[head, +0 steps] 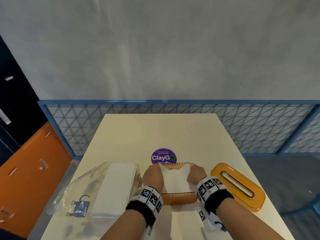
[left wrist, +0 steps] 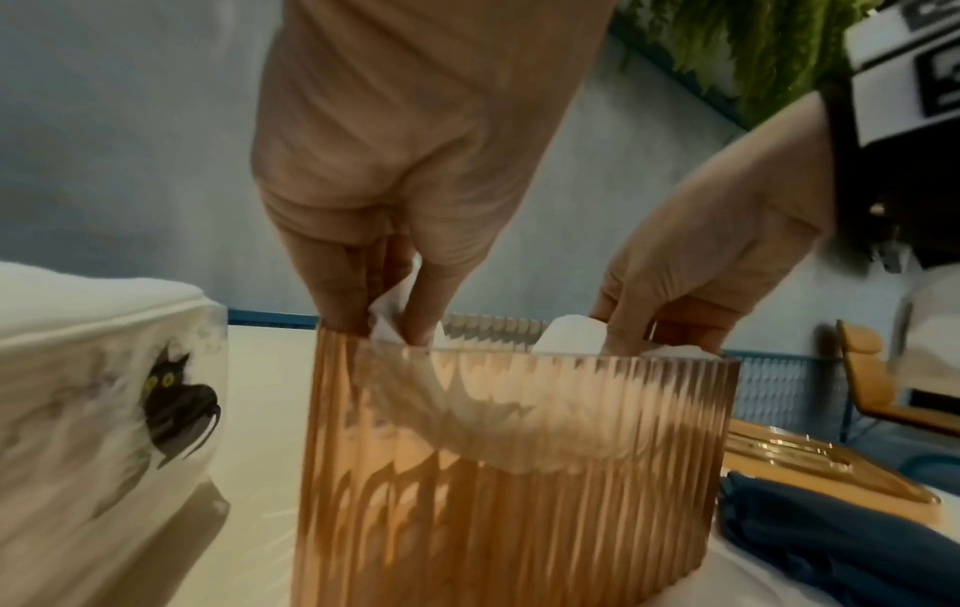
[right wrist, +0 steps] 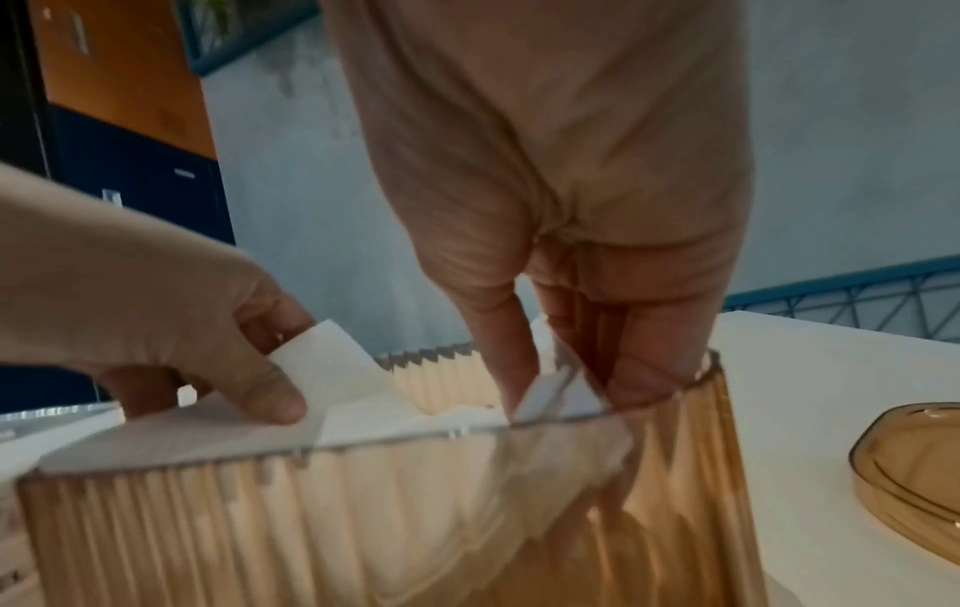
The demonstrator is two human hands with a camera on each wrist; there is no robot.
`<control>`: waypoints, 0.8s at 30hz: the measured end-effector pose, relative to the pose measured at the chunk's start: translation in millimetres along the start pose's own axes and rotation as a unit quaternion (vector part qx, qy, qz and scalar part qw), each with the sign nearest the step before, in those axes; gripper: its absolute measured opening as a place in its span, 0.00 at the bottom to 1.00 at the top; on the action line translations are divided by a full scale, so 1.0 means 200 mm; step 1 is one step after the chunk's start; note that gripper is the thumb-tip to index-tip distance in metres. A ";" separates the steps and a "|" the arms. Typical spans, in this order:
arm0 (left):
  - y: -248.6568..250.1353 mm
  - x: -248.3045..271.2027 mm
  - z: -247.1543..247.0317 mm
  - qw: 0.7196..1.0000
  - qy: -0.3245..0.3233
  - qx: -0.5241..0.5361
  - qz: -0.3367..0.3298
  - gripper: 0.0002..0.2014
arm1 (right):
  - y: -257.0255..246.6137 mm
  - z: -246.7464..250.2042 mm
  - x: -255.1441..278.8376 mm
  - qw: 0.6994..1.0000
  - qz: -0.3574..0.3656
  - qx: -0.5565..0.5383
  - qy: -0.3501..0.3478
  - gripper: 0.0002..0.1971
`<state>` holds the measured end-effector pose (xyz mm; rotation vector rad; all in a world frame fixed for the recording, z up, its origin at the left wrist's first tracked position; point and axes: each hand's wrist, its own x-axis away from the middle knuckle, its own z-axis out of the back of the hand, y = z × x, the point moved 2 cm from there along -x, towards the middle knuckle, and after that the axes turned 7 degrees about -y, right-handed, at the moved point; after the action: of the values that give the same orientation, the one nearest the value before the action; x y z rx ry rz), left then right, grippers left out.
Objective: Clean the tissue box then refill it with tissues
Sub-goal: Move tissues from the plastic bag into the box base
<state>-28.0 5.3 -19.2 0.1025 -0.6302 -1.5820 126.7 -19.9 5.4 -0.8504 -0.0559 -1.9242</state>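
Note:
An amber ribbed tissue box stands open near the table's front edge. A white stack of tissues sags inside it, with its two ends sticking up above the rim. My left hand pinches the stack's left end and my right hand pinches the right end. In the left wrist view the left fingers reach down into the box around the tissue. The right wrist view shows the right fingers clamping a folded corner at the rim of the box.
The amber lid with its slot lies to the right of the box. On the left lies a clear plastic pack of tissues. A loose white sheet lies in front, a purple sticker behind. A dark blue cloth lies near the lid.

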 end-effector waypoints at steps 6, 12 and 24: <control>0.03 -0.02 -0.05 0.999 -0.004 -0.036 -0.002 0.13 | 0.00 -0.08 0.01 0.999 0.011 0.047 -0.018 0.20; 0.03 0.01 -0.09 0.996 -0.015 -0.081 -0.035 0.13 | -0.03 -0.10 0.00 0.984 0.052 0.164 0.036 0.17; 0.00 -0.07 -0.18 0.976 -0.190 -0.110 -0.009 0.16 | 0.04 -0.24 -0.18 0.941 0.043 0.321 -0.101 0.24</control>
<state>-11.4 6.8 -54.0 -0.3689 -0.7423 -1.6938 116.8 -14.5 -52.9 -0.5812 -0.7188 -1.5763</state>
